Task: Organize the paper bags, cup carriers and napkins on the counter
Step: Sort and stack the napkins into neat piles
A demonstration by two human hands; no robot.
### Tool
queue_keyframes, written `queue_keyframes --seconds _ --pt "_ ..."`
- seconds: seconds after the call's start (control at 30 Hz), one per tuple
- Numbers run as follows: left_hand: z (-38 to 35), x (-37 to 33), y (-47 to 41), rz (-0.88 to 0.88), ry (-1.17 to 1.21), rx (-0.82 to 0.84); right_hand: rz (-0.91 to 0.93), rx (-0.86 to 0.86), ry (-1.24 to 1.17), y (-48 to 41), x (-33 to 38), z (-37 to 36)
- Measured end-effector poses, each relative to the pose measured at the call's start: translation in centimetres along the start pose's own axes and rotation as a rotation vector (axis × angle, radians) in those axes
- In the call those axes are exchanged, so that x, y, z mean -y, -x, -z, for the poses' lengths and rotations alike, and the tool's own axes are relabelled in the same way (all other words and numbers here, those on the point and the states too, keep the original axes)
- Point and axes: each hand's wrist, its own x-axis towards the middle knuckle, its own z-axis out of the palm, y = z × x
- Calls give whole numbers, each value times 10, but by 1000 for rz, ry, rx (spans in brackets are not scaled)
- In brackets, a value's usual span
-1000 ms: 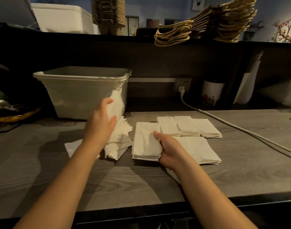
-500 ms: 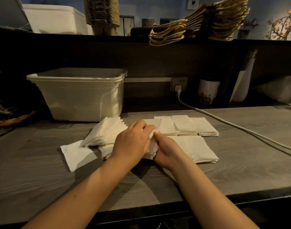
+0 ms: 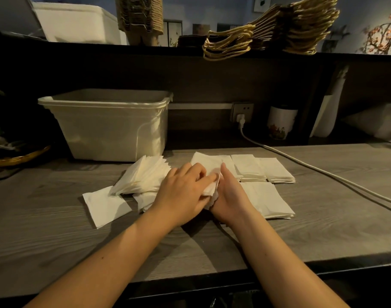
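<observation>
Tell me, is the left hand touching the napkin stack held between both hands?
Touching. The head view shows the left hand with its fingers curled onto the napkin stack, while the right hand grips the other side.

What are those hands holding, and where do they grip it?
A napkin stack, between both hands: left hand over its top and left side, right hand gripping its right edge.

two hands point(image 3: 185, 192) point(image 3: 231, 196), one tub point(image 3: 105, 130), one mug point(image 3: 281, 123)
</observation>
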Motion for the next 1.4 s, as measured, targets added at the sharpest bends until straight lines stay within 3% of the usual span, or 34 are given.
queue_keyframes --seconds 0.1,0.23,0.33,0.4,0.6,0.77,0.83,0.9,0.97,1.07,1.17,1.4 --pt "1 -4 0 73 150 -25 17 -66 76 -3 -1 2" --pt "3 1 -3 398 711 -223 114 -23 54 -3 -1 -1" --pt "11 3 -7 714 1195 -72 237 48 321 -5 -6 -1" --pt "11 2 -6 814 1282 48 290 53 480 -4 -10 -4" --pt "4 0 -6 824 1298 -45 345 102 639 -1 -14 -7" --pt "6 -2 -7 773 1272 42 353 38 615 -4 -13 -3" --pt "13 6 -9 696 1124 -28 329 4 543 -6 -11 -2" --pt "20 27 -8 626 766 -188 266 -73 444 -8 -8 0" --pt "23 58 -3 688 389 -254 219 -117 379 -9 -5 1" --pt "20 98 10 975 204 35 189 -133 348 -9 -4 0" --pt "16 108 16 1070 229 333 160 -157 338 -8 -4 0" --pt "19 103 17 1044 314 376 143 -181 363 -7 -3 -2"
